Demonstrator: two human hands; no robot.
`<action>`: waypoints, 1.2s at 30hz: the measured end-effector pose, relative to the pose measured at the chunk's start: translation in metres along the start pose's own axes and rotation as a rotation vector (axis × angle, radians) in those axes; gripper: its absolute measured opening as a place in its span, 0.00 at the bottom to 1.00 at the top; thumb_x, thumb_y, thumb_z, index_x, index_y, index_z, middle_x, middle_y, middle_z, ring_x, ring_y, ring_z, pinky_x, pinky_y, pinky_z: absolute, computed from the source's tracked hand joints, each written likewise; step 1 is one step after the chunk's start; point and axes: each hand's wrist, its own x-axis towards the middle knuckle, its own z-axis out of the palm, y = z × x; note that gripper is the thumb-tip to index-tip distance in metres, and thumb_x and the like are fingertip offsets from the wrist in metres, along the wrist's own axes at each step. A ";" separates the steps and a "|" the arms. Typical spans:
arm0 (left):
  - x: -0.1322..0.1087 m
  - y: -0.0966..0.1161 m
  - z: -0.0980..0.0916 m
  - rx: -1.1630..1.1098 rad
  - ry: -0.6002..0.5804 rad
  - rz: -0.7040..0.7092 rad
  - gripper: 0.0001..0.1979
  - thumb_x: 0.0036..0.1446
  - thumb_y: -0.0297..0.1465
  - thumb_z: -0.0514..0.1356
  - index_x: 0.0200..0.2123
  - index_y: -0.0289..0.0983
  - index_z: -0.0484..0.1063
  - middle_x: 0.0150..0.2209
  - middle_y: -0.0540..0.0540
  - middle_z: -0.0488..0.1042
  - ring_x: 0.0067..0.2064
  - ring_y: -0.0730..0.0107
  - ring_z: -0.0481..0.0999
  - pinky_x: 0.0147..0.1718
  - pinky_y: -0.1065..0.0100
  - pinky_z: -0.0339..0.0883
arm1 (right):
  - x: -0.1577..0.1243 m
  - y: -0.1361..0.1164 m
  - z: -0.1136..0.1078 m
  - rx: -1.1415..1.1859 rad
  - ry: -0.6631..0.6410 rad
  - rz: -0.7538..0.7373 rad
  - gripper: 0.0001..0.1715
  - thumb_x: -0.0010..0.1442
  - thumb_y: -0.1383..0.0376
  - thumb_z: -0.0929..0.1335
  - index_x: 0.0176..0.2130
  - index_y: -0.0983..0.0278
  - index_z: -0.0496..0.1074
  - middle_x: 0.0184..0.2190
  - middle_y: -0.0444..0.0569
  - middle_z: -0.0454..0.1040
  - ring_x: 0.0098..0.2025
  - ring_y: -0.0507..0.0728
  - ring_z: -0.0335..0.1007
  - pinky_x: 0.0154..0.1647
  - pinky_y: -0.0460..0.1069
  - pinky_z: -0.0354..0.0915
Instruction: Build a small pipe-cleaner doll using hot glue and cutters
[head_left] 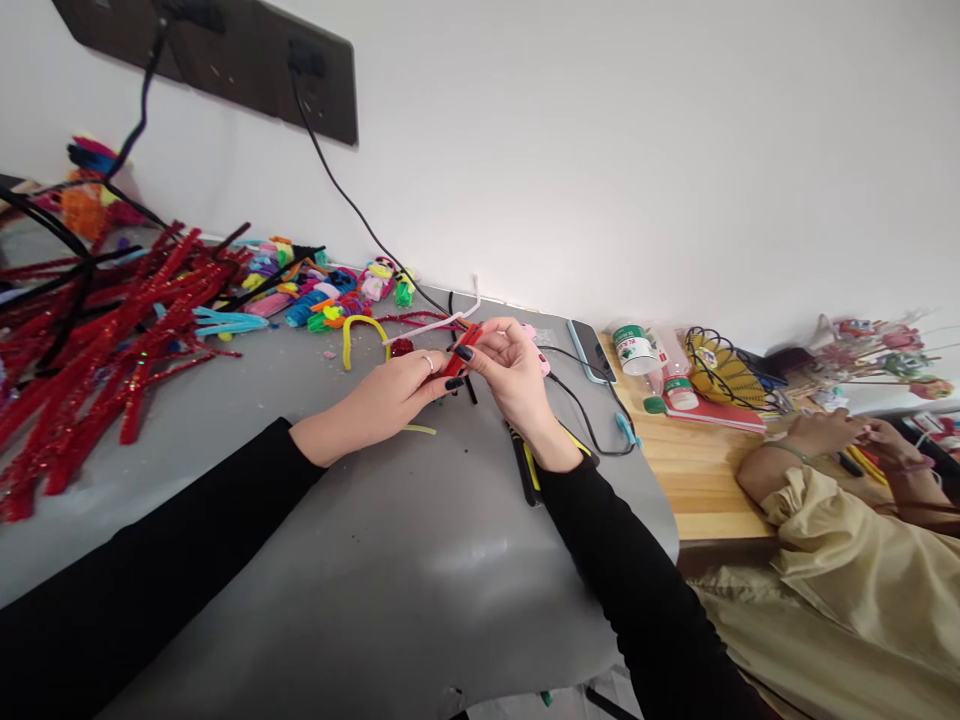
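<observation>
Above the grey mat (420, 600), my two hands meet over a short red piece (463, 348) that looks like folded pipe cleaner. My left hand (386, 400) pinches its lower end, with thumb and fingers pressed together. The fingertips of my right hand (514, 375) close around its upper part. Just behind my left fingers lies a dark red glittery ball (403, 346). A bent yellow pipe cleaner (364, 322) and a pale pink pipe cleaner (435, 326) rest beyond my hands. Beneath my right wrist, black-and-yellow tool handles (527, 465) are partly hidden.
Red glittery pipe cleaners (142, 330) spread across the left, beside small colourful pipe-cleaner figures (330, 295). A phone (592, 350) and a cable (592, 430) lie to the right. Farther right are a paper cup (637, 350), a yellow basket (724, 370) and a co-worker's hands (825, 435).
</observation>
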 end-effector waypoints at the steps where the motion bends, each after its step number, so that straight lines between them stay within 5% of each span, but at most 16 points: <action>1: 0.000 0.000 0.000 0.005 -0.002 0.000 0.15 0.70 0.41 0.49 0.43 0.40 0.71 0.41 0.42 0.78 0.42 0.56 0.77 0.43 0.60 0.71 | 0.000 0.000 0.000 0.013 0.008 0.000 0.32 0.52 0.50 0.84 0.43 0.56 0.66 0.36 0.39 0.80 0.33 0.50 0.77 0.42 0.49 0.79; 7: 0.000 -0.002 0.000 0.076 -0.001 0.024 0.15 0.72 0.41 0.49 0.42 0.40 0.70 0.39 0.42 0.77 0.42 0.55 0.77 0.41 0.61 0.71 | 0.000 -0.003 0.000 -0.071 -0.014 0.018 0.32 0.57 0.45 0.80 0.53 0.54 0.73 0.37 0.42 0.81 0.33 0.53 0.78 0.42 0.53 0.80; 16: -0.001 -0.004 0.002 0.089 0.027 0.025 0.15 0.74 0.40 0.48 0.40 0.40 0.69 0.38 0.43 0.76 0.41 0.56 0.76 0.41 0.62 0.70 | -0.003 -0.008 0.002 -0.132 0.012 -0.044 0.23 0.63 0.45 0.77 0.48 0.56 0.78 0.37 0.45 0.83 0.34 0.55 0.81 0.40 0.53 0.79; 36: 0.000 -0.003 -0.003 0.061 0.035 0.148 0.13 0.71 0.36 0.52 0.33 0.40 0.69 0.34 0.46 0.74 0.40 0.60 0.74 0.43 0.64 0.68 | -0.002 -0.007 0.002 -0.115 0.033 -0.022 0.27 0.59 0.40 0.78 0.40 0.58 0.74 0.28 0.40 0.78 0.26 0.52 0.75 0.30 0.49 0.76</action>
